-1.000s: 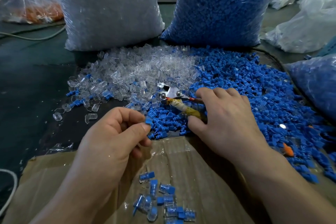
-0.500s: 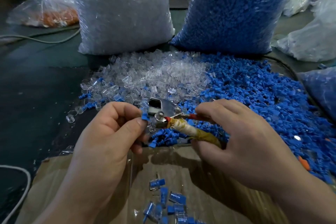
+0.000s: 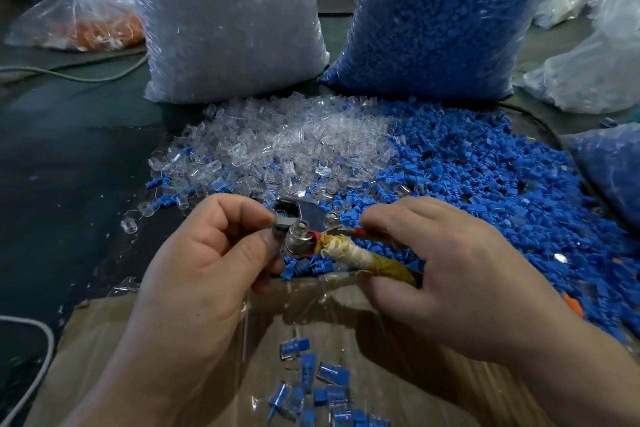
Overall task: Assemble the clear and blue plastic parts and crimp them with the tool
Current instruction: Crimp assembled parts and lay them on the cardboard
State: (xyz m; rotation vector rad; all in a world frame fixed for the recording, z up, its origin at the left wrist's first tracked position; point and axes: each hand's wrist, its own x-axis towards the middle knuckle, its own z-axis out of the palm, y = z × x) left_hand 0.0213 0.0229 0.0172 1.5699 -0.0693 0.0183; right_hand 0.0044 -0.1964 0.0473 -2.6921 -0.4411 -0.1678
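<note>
The metal crimping tool with its tape-wrapped yellow handle and thin red handle (image 3: 323, 236) is now being held up off the scattered parts at the middle of the frame; a second ago its head was lying low among the loose pieces. The right hand (image 3: 446, 274) is wrapped closed around both handles. The left hand (image 3: 207, 270), which a second ago was apart from the tool and pinching a small blue piece, is now being pressed against the tool's head, thumb and forefinger pinched together at the jaws. The piece itself is hidden behind the fingertips and the metal, so whether it is already seated cannot be told.

Judged from this, the part is being fed into the jaws and the squeeze is about to be made.

The heap of loose clear plastic caps (image 3: 287, 152) is lying above the hands, and the heap of loose blue plastic plugs (image 3: 485, 184) is spreading toward the right. Finished clear-and-blue assemblies (image 3: 311, 388) are lying on the brown cardboard sheet (image 3: 398, 374) at the bottom centre of the frame.
</note>
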